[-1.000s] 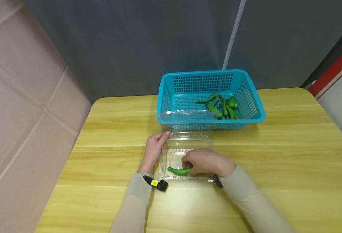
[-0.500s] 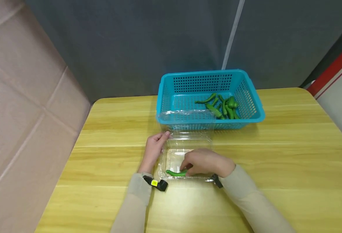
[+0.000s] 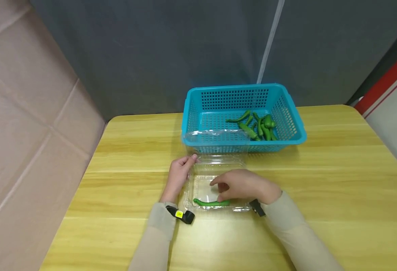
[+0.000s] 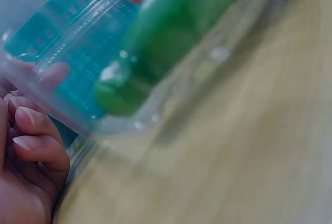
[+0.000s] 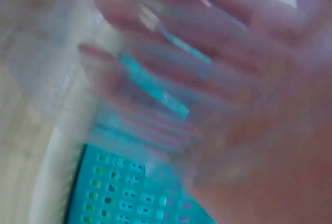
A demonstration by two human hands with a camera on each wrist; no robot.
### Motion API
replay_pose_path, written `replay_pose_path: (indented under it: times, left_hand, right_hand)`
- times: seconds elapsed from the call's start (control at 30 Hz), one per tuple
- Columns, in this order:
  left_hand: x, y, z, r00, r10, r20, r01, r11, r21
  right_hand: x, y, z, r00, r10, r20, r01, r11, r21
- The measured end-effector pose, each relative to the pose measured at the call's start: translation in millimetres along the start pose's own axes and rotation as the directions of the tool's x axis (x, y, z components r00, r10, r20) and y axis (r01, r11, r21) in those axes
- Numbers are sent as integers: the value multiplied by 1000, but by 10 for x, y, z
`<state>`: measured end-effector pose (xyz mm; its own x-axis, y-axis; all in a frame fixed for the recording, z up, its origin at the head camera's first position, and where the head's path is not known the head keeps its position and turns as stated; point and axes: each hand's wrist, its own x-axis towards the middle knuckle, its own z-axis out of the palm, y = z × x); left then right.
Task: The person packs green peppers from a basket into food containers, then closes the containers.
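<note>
- Head view: hands work over a clear plastic clamshell box lying open on a yellow wooden table. The left hand rests along the box's left edge, fingertips touching the raised lid near the hinge, apparently to steady the light container. The right hand hovers over the tray with fingers loosely bent and holding nothing. A long green pepper lies flat in the tray along its near wall, just under that hand. Behind the box stands a perforated turquoise plastic basket with a heap of similar green peppers in its right half; the box's lid leans against the basket's front wall.
- Left wrist view: curled fingers of the left hand lie against the transparent box wall; the green pepper shows through it, blurred and close, with the turquoise basket beyond.
- Right wrist view: the right hand's fingers appear spread and empty, heavily blurred; basket mesh shows below. Whether they touch the box cannot be told here.
</note>
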<state>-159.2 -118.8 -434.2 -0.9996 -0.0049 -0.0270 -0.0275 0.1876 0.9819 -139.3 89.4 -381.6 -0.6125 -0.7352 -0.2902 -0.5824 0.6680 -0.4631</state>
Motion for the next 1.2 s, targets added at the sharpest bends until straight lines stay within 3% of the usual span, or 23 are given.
replay_pose_path:
  times: [0.17,0.47,0.77,0.93,1.2]
  left_hand:
    - [11,-18,-4,1000,0,-4,0,1000,14]
    - [138,-263,-14,1000,-18,-5,18,1000,8]
    - [145,-300,12,999,18,-31,-18,1000,7]
    - [141,-302,11,999,19,-42,-18,1000,17]
    - [149,-308,-1,999,12,-34,-11,1000,24]
  right_hand:
    - [-38,9,-63,999,35,-27,-35,999,14]
    - [-108,69,-180,997,33,-74,-28,998,58]
    - [-276,149,-312,988,31,-152,-13,993,118]
    - [-369,176,-387,973,21,-229,-1,996,87]
    - [-522,229,-505,958,61,-279,-36,995,93]
